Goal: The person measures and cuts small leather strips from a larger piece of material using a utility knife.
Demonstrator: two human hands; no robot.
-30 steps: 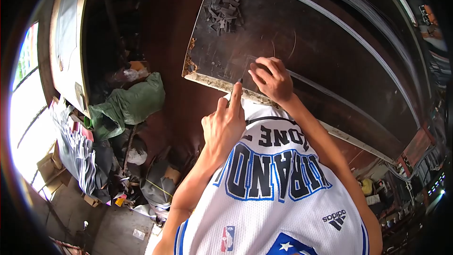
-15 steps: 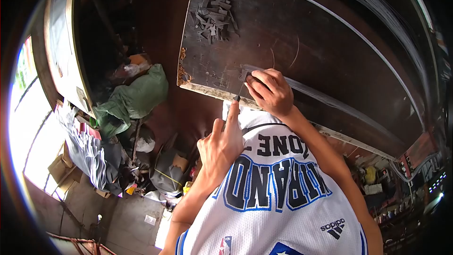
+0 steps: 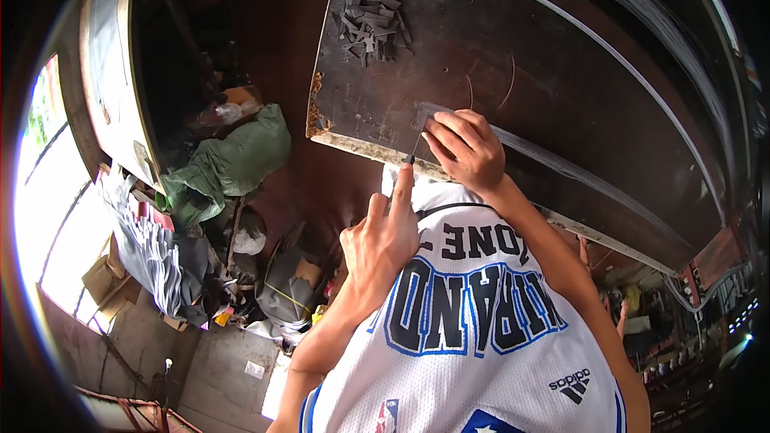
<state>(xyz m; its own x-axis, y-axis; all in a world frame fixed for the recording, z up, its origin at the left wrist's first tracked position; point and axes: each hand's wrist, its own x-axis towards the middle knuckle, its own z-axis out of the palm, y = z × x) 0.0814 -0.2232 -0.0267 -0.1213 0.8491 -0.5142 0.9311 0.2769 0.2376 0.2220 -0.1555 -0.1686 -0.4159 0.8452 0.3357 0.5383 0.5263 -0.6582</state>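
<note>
My left hand (image 3: 381, 232) is closed around a thin tool (image 3: 410, 159) with a dark end, its index finger stretched along it. A narrow blade or rod reaches from the tool onto the dark tabletop (image 3: 377, 104), close beside the fingertips of my right hand (image 3: 467, 148). Those fingers are bent and pressed together on the ends of a bundle of long grey strips (image 3: 561, 172), which runs off to the right along the table's near edge. The exact contact under the fingers is hidden.
Small dark cut pieces (image 3: 373, 24) lie heaped at the table's far left. More long strips (image 3: 642, 12) curve along the right. A green sack (image 3: 245, 152) and stacked grey sheets (image 3: 156, 261) are at left. Skin-coloured shapes, perhaps another person's limbs, show beyond the table's near right edge.
The whole view has shifted slightly. Both hands keep nearly the same pose, with the tool still at the strips. Skin-coloured shapes now show beyond the table's near right edge.
</note>
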